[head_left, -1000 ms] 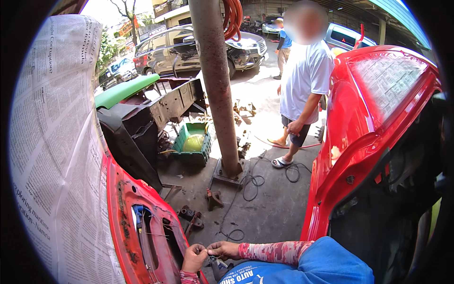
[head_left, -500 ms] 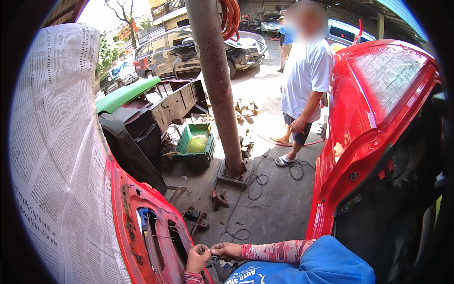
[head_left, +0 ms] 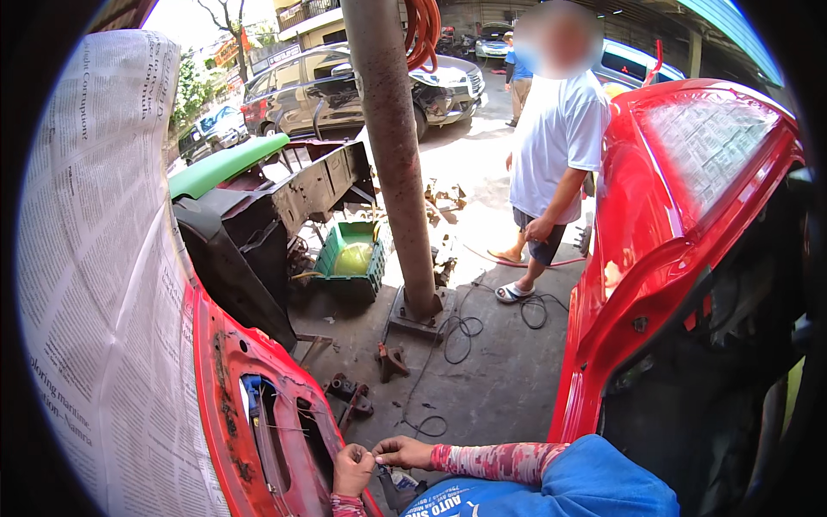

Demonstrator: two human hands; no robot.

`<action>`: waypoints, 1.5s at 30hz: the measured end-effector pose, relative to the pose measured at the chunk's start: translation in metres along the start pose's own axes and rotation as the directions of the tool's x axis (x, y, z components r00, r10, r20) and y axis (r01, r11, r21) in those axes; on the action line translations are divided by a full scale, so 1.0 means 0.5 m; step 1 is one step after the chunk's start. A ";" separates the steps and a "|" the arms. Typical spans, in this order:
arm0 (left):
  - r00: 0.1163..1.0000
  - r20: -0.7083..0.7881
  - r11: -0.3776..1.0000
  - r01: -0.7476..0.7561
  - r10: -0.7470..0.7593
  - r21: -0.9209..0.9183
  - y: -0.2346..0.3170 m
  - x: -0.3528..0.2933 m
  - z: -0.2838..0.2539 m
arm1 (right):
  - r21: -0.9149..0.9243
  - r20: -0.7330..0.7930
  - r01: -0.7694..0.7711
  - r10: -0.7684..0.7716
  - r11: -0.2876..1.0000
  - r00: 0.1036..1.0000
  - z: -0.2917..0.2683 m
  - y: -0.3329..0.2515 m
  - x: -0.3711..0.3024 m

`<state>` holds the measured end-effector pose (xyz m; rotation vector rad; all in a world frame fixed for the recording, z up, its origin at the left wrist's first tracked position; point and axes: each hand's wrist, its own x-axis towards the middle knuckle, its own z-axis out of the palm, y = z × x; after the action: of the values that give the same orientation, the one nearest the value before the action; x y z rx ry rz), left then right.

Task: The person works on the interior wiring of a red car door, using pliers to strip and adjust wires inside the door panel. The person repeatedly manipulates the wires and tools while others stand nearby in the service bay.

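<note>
Low in the view, my left hand (head_left: 353, 472) and my right hand (head_left: 405, 452) meet with fingertips pinched together. Whatever small thing lies between them is too small to make out. A dark strap-like piece (head_left: 389, 487) hangs just below my fingers. Close on the left of my hands is a red car door (head_left: 289, 379), its inner side bare, with thin wires (head_left: 284, 425) crossing an opening in it. Newspaper sheets (head_left: 112, 258) cover the door's upper part.
A red painted car body (head_left: 620, 250) with a papered window stands on the right. A steel post (head_left: 401, 172) rises ahead, with a black cable (head_left: 461, 340) on the floor. A green crate (head_left: 349, 258) sits beyond the door. A person in a white shirt (head_left: 556, 129) stands nearby.
My hands stay pinched together at nearly the same place beside the door. The whole view has shifted slightly; the standing person keeps much the same pose.
</note>
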<state>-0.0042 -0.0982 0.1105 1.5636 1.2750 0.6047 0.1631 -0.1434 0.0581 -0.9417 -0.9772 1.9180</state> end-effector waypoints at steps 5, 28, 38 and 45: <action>0.999 -0.026 0.990 -0.019 0.023 0.143 -0.010 0.006 -0.003 | 0.026 -0.008 -0.044 0.044 0.999 0.999 0.001 0.008 0.006; 0.999 -0.048 0.997 0.025 -0.022 0.070 -0.022 0.018 -0.012 | 0.042 -0.268 -0.123 0.130 0.992 0.955 0.016 0.012 0.038; 0.991 0.115 0.996 -0.068 0.075 -0.066 -0.021 0.016 -0.024 | 0.243 -0.216 -0.171 0.225 0.955 0.950 0.004 0.006 0.014; 0.996 0.038 0.993 -0.080 0.077 0.090 -0.020 0.015 -0.014 | 0.243 -0.144 -0.177 0.215 0.954 0.966 0.003 0.002 0.005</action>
<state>-0.0120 -0.0892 0.1028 1.6996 1.2350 0.5735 0.1605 -0.1418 0.0574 -1.0772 -0.5671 2.0246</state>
